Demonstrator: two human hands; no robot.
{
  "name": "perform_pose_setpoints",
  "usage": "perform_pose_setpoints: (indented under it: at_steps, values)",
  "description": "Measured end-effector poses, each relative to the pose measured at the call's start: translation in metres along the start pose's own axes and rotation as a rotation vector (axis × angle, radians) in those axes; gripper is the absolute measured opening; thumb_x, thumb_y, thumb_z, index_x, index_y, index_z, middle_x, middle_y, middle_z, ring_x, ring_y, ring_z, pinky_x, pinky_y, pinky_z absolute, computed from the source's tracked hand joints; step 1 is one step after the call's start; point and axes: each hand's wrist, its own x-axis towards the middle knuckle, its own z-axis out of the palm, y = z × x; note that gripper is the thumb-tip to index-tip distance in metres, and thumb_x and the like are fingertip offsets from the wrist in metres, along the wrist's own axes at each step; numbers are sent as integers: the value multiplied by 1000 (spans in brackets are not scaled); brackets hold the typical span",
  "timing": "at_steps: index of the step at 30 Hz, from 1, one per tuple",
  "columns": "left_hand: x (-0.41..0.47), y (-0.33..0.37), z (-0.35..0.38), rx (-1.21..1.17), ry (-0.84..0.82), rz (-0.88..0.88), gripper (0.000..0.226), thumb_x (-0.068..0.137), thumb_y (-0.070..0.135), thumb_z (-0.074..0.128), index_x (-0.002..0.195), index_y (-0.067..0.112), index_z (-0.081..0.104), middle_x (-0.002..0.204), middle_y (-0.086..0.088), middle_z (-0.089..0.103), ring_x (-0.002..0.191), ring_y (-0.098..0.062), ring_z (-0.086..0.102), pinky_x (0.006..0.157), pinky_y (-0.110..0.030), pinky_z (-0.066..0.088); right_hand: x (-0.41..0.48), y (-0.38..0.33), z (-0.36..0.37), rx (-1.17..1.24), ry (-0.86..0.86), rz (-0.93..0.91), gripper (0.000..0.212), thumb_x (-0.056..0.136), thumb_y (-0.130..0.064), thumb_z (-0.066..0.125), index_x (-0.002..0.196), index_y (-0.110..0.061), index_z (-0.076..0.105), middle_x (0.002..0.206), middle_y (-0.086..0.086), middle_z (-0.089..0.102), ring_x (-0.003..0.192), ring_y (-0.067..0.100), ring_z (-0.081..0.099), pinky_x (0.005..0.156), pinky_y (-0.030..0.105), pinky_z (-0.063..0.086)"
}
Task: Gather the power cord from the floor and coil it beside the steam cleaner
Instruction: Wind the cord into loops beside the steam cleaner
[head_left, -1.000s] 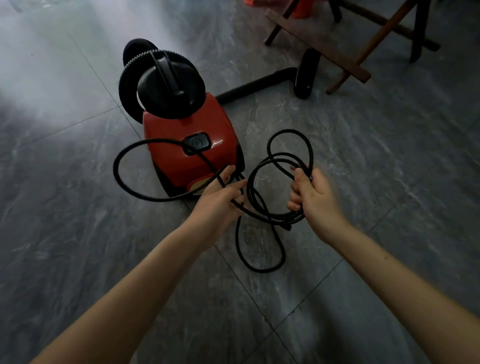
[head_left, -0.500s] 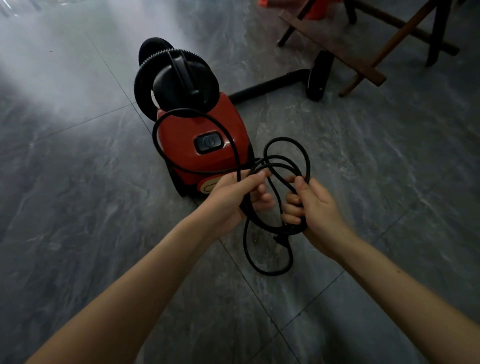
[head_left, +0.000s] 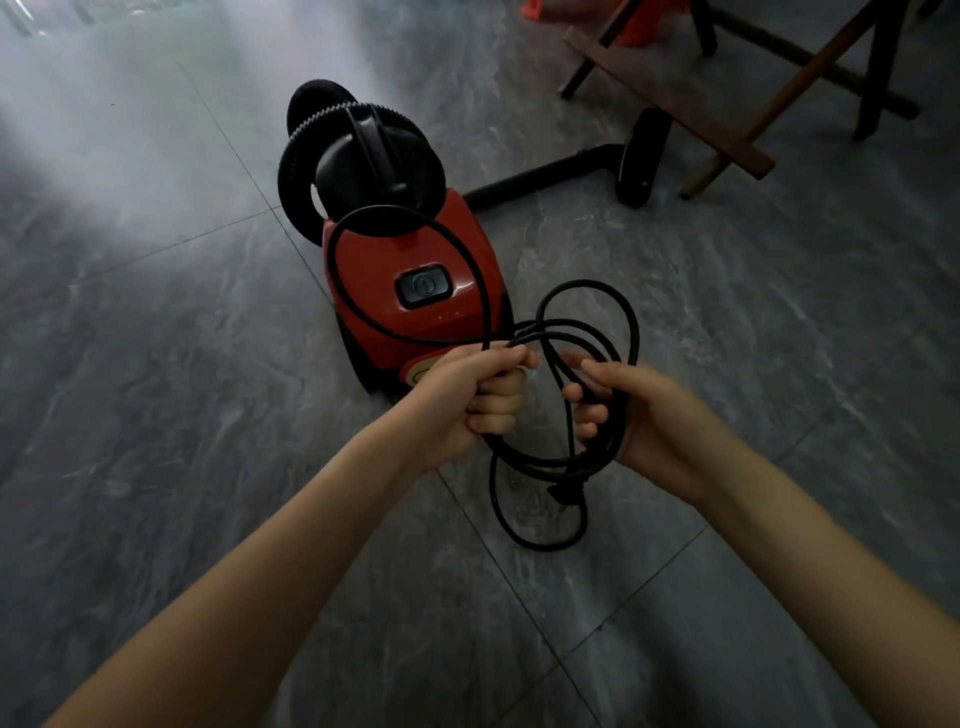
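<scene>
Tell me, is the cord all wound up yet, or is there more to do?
Mostly gathered: several loops of the power cord hang bunched between the left hand and right hand, both gripping it. In hand: one big loop arcs across the red steam cleaner, not yet folded in. Left: the plug end dangles below, and the coil must be set on the floor beside the cleaner.

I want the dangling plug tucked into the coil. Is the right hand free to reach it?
Probably not yet: the right hand is holding the coiled power cord. The plug hangs unobstructed just below it.
</scene>
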Motion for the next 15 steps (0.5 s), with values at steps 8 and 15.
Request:
perform_pose_setpoints:
  at_steps: [8, 15]
  values:
    - [-4, -2, -2, 155, -36, -60, 24, 100, 16, 46, 83, 11, 62, 52, 9, 29, 38, -3, 25, 32, -15, 26, 0, 1, -5, 74, -52, 135, 31, 85, -31, 58, 91, -3, 69, 52, -7, 38, 38, 4, 32, 35, 17, 29]
    - [-3, -11, 0, 477, 53, 34, 5, 90, 15, 60, 88, 10, 60, 51, 9, 38, 39, -4, 33, 35, -18, 30, -1, 7, -1, -453, 5, -51, 32, 89, -5, 64, 60, -14, 54, 48, -4, 42, 39, 8, 39, 39, 21, 37]
